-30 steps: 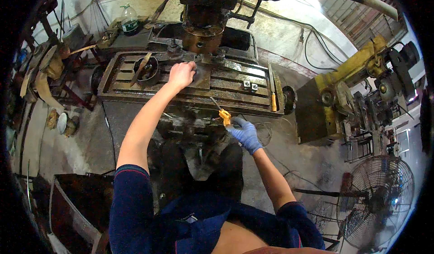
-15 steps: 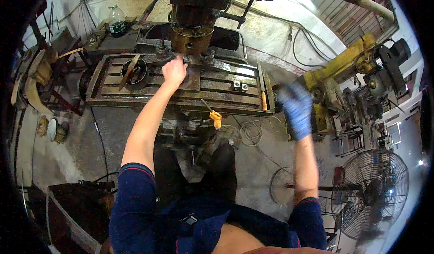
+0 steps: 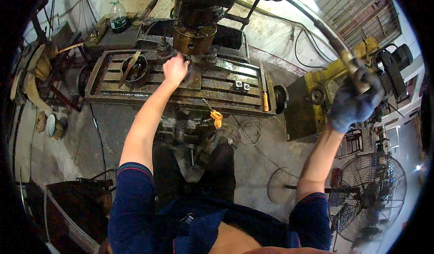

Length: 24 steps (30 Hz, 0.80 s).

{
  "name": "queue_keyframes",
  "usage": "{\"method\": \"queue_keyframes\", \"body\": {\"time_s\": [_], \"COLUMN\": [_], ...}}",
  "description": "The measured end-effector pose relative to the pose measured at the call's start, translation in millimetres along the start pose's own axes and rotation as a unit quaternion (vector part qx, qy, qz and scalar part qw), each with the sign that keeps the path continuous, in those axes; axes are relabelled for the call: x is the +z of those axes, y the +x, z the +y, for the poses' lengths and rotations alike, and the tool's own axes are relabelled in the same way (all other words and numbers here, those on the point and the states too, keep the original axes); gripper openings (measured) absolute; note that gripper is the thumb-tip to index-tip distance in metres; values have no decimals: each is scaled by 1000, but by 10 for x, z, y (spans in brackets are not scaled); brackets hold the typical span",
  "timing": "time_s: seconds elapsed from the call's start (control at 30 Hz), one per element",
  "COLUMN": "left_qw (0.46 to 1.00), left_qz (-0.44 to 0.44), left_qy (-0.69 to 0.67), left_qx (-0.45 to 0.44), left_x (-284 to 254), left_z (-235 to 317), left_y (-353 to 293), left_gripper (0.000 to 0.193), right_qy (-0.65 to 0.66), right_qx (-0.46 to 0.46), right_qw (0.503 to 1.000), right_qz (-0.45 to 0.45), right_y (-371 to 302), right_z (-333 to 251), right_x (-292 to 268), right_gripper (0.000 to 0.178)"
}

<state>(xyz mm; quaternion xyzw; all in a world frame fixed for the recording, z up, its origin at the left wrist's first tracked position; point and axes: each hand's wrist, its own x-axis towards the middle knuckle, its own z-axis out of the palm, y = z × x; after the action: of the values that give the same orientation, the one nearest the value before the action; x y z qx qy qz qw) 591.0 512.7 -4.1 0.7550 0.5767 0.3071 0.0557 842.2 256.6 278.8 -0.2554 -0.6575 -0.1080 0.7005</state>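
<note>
My left hand (image 3: 175, 69) is bare and closed, reaching under the spindle head (image 3: 193, 36) of a drilling machine. What its fingers hold is too small and hidden to name. My right hand (image 3: 357, 101), in a blue-grey glove, wraps round the end of a long metal lever (image 3: 332, 39) that slants down from the machine's head. Below the spindle lies the slotted metal worktable (image 3: 221, 91), wet and oily. Two small metal blocks (image 3: 242, 87) sit on it, right of the spindle.
On the table's left stands a black pan (image 3: 138, 73) with a brush (image 3: 129, 68) across it. A file with an orange handle (image 3: 266, 102) lies at the right edge. A yellow-handled tool (image 3: 217, 117) hangs in front. A fan (image 3: 368, 197) stands at lower right.
My right hand has moved up and right, from beside the table onto the lever. The lever has swung down. My left hand stays under the spindle.
</note>
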Motion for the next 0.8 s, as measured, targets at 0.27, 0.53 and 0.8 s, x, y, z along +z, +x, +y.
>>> {"method": "queue_keyframes", "body": {"time_s": [0.27, 0.53, 0.8], "left_qw": [999, 999, 991], "left_qz": [-27, -33, -112], "left_qy": [19, 11, -41], "left_qx": [-11, 10, 62], "left_x": [-9, -136, -746], "left_z": [31, -21, -85], "left_y": [33, -1, -180], "left_gripper": [31, 30, 26], "right_qy": [-205, -104, 62], "right_qx": [15, 14, 85], "right_qw": [977, 992, 989], "right_qz": [49, 65, 103], "right_y": [-335, -449, -588], "right_z": [-22, 38, 61], "right_x": [48, 116, 91], "right_gripper": [36, 34, 33]}}
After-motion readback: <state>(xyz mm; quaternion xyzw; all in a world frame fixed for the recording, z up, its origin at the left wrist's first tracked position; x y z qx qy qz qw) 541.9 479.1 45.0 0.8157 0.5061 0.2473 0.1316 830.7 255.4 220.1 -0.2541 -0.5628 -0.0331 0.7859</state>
